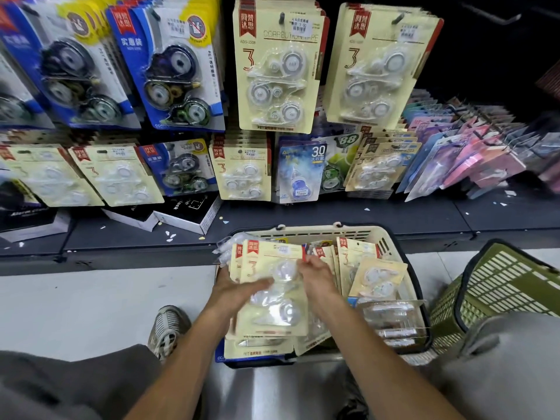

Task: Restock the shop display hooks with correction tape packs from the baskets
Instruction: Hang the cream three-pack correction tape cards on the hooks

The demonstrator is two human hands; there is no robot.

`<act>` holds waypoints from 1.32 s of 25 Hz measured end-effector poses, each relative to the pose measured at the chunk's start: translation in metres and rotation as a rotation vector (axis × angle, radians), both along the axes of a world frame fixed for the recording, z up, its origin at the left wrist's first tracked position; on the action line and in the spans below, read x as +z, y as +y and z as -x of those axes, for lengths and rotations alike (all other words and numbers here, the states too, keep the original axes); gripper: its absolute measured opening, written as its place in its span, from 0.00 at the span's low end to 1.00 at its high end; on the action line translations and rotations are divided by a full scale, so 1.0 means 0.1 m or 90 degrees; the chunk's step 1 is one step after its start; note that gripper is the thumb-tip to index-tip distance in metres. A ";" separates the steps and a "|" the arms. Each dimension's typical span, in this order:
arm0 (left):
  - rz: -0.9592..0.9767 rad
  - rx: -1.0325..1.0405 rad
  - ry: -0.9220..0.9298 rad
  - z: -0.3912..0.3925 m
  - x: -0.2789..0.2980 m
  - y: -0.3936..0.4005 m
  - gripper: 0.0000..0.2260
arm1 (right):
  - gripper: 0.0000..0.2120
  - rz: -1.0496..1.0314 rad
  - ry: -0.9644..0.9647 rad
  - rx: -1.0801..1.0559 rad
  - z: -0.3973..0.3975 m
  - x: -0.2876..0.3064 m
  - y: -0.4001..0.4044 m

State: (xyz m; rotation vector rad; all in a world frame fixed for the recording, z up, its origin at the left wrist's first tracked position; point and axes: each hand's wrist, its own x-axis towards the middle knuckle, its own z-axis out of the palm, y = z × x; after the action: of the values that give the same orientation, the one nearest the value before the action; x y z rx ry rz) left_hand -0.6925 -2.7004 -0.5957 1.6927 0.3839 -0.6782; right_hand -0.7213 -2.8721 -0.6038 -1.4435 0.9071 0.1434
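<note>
A cream basket (357,230) on the floor in front of me holds several cream correction tape packs. Both hands are over its left part, on a small stack of cream packs (272,298). My left hand (239,291) holds the stack's left side, its fingers lying across the top pack's clear blister. My right hand (318,280) grips the top pack's right edge near its upper corner. More packs (357,262) stand upright in the basket to the right. Above, the display hooks carry matching cream packs (275,71) and a second full hook of cream packs (378,68).
A green basket (497,286) leans at the right of the cream one. Blue packs (169,65) hang at the upper left, pink and purple packs (472,153) at the right. Black boxes (188,213) lie on the dark lower shelf. My shoe (168,325) and knees are close below.
</note>
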 end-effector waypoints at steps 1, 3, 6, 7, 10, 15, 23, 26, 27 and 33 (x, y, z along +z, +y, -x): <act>-0.025 -0.021 -0.009 0.02 -0.01 0.01 0.27 | 0.07 0.013 -0.011 0.004 0.02 -0.10 0.04; -0.066 -0.021 -0.018 0.03 0.03 0.02 0.29 | 0.07 0.121 0.007 0.053 0.05 -0.31 0.00; -0.144 -0.027 -0.076 -0.10 0.19 0.07 0.29 | 0.16 0.186 0.127 0.114 0.17 -0.54 -0.12; -0.182 -0.044 -0.103 -0.14 0.27 0.09 0.28 | 0.20 0.182 0.154 0.129 0.19 -0.59 -0.16; -0.288 -0.109 -0.161 -0.17 0.40 0.12 0.26 | 0.30 0.128 0.152 0.185 0.20 -0.54 -0.24; -0.275 -0.092 -0.139 -0.14 0.32 0.16 0.27 | 0.30 0.019 0.165 0.209 0.32 -0.34 -0.24; -0.256 -0.093 -0.129 -0.17 0.27 0.21 0.29 | 0.27 -0.015 0.119 0.185 0.37 -0.30 -0.24; -0.242 -0.095 -0.127 -0.17 0.24 0.22 0.29 | 0.22 -0.092 0.001 -0.021 0.36 -0.26 -0.31; -0.235 -0.092 -0.121 -0.16 0.24 0.22 0.29 | 0.23 -0.111 -0.030 -0.091 0.34 -0.25 -0.36; -0.138 -0.050 -0.081 -0.15 0.22 0.24 0.24 | 0.25 -0.245 -0.128 -0.072 0.21 -0.02 -0.31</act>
State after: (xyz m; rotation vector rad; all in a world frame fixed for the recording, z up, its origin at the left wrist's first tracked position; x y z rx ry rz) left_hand -0.6771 -2.6768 -0.5733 1.9541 0.3108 -0.5998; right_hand -0.7428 -2.9034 -0.6060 -1.0276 0.7460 0.0801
